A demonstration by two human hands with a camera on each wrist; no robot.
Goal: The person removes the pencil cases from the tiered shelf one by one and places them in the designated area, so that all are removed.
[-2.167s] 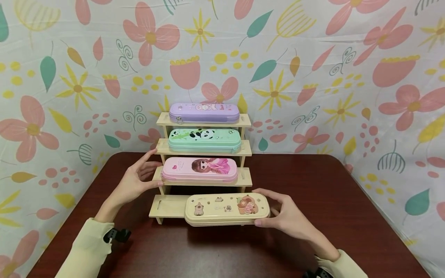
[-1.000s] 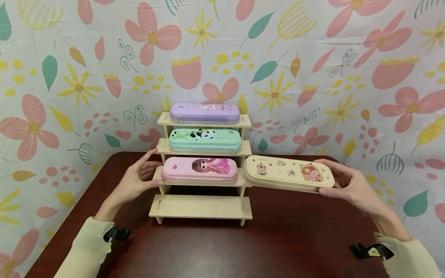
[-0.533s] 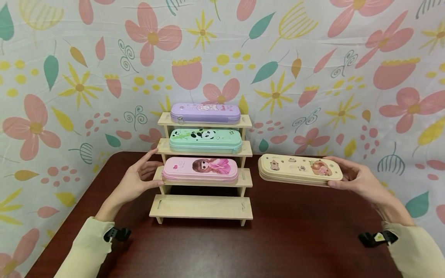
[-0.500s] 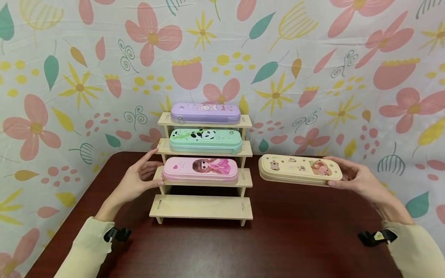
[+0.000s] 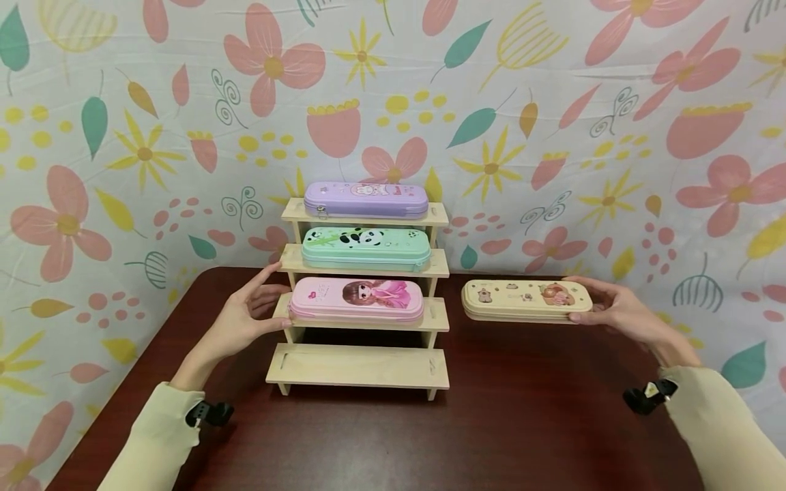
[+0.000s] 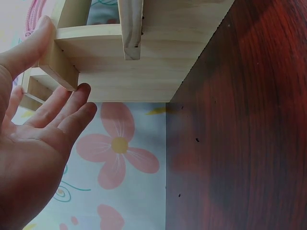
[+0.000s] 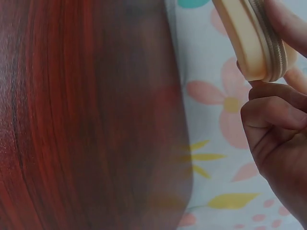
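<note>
My right hand point(image 5: 620, 314) pinches the right end of a cream pencil case point(image 5: 522, 300), thumb in front and fingers behind. The case hangs level above the table, to the right of a stepped wooden display stand point(image 5: 358, 366). In the right wrist view, the end and zip of the cream pencil case point(image 7: 256, 38) show. At the stand's left side, my left hand point(image 5: 242, 320) grips it, with the thumb on the third step from the top and the index finger reaching to the step above. The left wrist view shows the fingers point(image 6: 72, 108) at the stand's boards.
Three pencil cases lie on the upper steps: purple point(image 5: 365, 199) on top, mint green with a panda point(image 5: 365, 247) below, then pink with a doll point(image 5: 356, 299). The lowest step is bare. A dark red wooden table point(image 5: 393, 443) meets a flower-printed cloth point(image 5: 393, 75) behind.
My right hand has lifted the cream pencil case off the lowest step and carried it right and back. Lately it has levelled and lowered slightly. My left hand stays at the stand.
</note>
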